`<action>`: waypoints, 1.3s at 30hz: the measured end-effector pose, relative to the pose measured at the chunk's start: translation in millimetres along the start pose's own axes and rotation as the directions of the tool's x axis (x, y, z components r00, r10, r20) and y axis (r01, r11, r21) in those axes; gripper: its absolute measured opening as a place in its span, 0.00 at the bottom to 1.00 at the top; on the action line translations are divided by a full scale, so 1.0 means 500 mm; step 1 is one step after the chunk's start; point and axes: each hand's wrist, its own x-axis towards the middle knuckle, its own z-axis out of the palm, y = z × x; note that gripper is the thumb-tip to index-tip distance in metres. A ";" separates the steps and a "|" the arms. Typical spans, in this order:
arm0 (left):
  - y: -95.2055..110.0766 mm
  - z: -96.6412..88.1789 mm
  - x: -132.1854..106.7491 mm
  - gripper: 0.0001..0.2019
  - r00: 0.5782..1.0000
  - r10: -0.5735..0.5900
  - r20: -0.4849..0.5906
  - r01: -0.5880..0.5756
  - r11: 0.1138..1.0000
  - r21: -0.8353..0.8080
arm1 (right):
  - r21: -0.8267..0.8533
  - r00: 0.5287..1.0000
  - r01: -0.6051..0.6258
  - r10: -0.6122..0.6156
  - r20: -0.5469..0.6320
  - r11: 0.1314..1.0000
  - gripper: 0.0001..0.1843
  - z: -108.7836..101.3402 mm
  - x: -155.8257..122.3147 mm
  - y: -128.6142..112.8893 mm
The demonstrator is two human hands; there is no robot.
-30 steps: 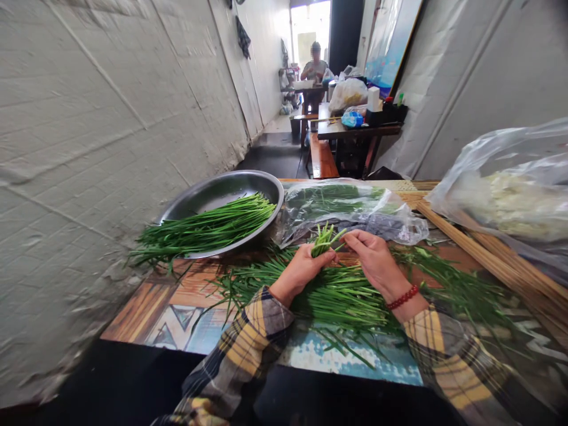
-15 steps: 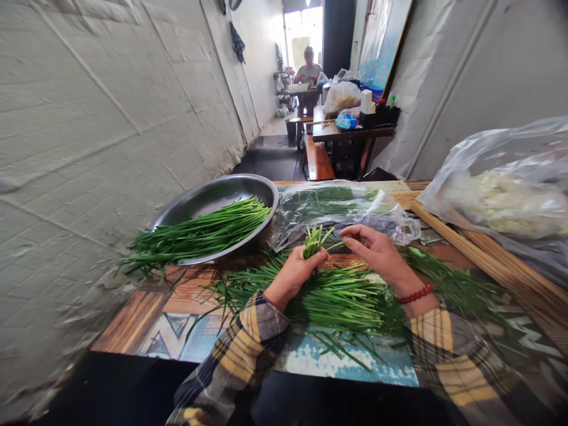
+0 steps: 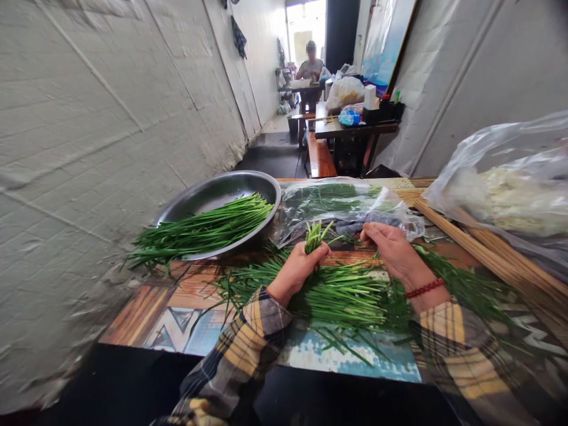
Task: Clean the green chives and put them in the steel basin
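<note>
My left hand point(image 3: 296, 271) is closed around a small bunch of chives point(image 3: 315, 236), whose pale cut ends stick up above the thumb. To its right, my right hand point(image 3: 394, 254) is pinched, thumb against forefinger, apart from the bunch; whatever lies between the fingertips is too small to make out. Below both hands a loose pile of chives point(image 3: 346, 296) covers part of the wooden table point(image 3: 137, 313). At the left, a wide metal basin point(image 3: 199, 201) holds more chives point(image 3: 213, 228), their leaf tips hanging over the rim.
Behind my hands lies a clear plastic bag point(image 3: 346, 198) of greens. At right are long wooden sticks point(image 3: 470, 242) and a bag of pale shredded food point(image 3: 510, 195). Green scraps point(image 3: 457, 275) lie near my right wrist. A person point(image 3: 310, 68) sits at a far table.
My right hand has moved right, away from the bunch, and its fingers have come together. The left hand still grips the chives. The view has shifted slightly.
</note>
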 end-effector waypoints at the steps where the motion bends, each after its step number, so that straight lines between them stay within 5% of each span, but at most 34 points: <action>1: -0.001 0.000 0.001 0.15 1.000 0.009 0.004 -0.009 1.000 -0.010 | -0.117 0.995 0.015 -0.003 0.100 0.993 0.19 -0.006 0.000 0.000; 6: -0.002 -0.002 0.003 0.15 0.996 0.083 0.013 -0.083 0.996 -0.030 | -0.487 0.905 0.270 -0.047 0.422 0.830 0.10 -0.016 -0.005 0.001; 13: 0.010 -0.002 0.000 0.16 0.994 0.109 0.027 -0.108 0.994 -0.030 | -0.675 0.871 0.390 -0.013 0.492 0.626 0.05 -0.032 -0.005 0.020; 22: -0.008 -0.001 0.007 0.16 0.988 0.082 -0.131 -0.094 0.992 -0.082 | -0.418 0.969 0.218 -0.143 0.203 0.882 0.14 0.013 -0.012 -0.025; 30: 0.010 0.008 -0.006 0.15 0.999 0.043 -0.034 -0.043 0.999 -0.002 | -0.386 0.971 0.237 -0.209 0.114 0.892 0.12 0.051 -0.022 -0.028; 36: 0.013 0.008 -0.008 0.15 0.998 0.038 -0.054 -0.036 0.999 0.036 | -0.352 0.978 0.086 -0.146 -0.150 0.932 0.17 0.023 -0.010 -0.002; 39: 0.011 0.007 -0.007 0.15 0.998 0.027 -0.049 -0.026 0.999 0.034 | -0.316 0.972 0.146 -0.196 -0.131 0.937 0.17 0.017 -0.010 -0.007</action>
